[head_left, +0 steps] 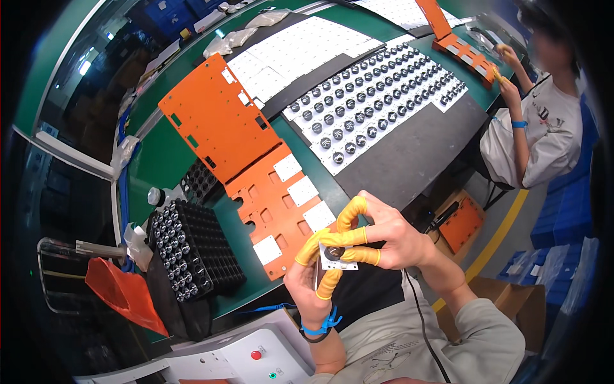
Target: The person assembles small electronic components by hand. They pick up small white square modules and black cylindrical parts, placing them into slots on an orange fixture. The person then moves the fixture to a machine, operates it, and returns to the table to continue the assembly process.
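My left hand [308, 280], with yellow finger cots and a blue wrist strap, grips a small white square board [347, 265] by its edges. My right hand [391, 234], also in yellow finger cots, has its fingertips closed around a black round lens-like part [332, 253] on that board. Just beyond my hands lies an orange hinged fixture [261, 203], its lid [214, 118] raised. Several white boards, such as one white board [302, 192], rest in the fixture's pockets.
At left stands a black tray [220, 259] of shiny round parts. Ahead, white panels [334, 168] carry rows of black round parts, beside a dark mat [409, 150]. A co-worker [543, 121] handles another orange fixture [470, 56] at right. A machine panel with buttons [256, 355] is nearby.
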`<state>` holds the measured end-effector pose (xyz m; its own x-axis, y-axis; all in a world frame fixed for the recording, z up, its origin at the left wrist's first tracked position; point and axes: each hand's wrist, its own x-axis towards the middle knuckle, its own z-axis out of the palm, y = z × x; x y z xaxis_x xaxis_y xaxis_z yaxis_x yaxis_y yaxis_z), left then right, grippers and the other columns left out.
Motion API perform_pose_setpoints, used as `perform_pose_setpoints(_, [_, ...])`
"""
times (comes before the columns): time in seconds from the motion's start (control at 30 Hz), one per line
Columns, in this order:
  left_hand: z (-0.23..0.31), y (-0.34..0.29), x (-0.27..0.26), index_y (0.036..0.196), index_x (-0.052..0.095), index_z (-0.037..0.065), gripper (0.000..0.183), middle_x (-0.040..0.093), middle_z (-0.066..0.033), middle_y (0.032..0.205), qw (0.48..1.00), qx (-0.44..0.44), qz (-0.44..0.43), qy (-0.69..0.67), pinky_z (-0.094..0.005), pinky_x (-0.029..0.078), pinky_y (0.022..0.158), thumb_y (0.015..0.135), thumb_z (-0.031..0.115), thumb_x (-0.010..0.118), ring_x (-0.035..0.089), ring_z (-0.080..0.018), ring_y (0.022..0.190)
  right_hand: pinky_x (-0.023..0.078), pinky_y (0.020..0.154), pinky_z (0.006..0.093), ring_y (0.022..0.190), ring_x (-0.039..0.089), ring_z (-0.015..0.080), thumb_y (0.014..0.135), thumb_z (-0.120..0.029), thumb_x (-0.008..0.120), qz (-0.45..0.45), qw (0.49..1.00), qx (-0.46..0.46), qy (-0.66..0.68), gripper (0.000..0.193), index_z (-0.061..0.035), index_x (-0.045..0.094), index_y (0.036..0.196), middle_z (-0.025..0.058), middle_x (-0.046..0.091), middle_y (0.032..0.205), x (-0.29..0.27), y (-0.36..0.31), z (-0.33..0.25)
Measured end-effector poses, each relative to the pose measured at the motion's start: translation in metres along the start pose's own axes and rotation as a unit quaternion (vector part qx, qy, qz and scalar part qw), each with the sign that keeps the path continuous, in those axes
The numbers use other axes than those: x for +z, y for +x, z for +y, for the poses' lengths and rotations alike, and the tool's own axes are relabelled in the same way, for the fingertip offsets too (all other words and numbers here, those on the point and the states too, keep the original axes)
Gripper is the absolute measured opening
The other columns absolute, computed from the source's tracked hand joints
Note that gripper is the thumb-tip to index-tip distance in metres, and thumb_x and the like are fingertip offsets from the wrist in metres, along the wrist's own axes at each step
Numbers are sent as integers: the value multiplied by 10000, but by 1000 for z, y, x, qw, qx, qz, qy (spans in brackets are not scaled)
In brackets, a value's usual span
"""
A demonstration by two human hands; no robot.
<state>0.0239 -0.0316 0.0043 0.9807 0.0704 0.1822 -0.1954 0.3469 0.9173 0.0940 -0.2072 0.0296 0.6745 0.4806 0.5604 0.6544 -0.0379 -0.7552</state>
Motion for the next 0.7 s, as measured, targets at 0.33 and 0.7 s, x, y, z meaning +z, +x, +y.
perform_pose_setpoints(0.33, [3,-6,-2,1356,501,-51,610,646,-95,1145,969,-193,31,-149,-234,521,794,922,340,680,657,-149,968,470,845,374,979,532,277,652,-131,844,64,981,-43,-180,503,-84,710,1134,88,578,1067,14,3,-4])
perform_pose_setpoints(0.7, [10,4,-23,1207,625,-44,441,657,-62,1025,997,-9,-11,82,-238,426,739,844,144,791,546,-106,849,474,872,399,1039,568,310,795,-225,775,35,996,-44,-69,387,-86,720,1152,120,609,1252,30,-5,8])
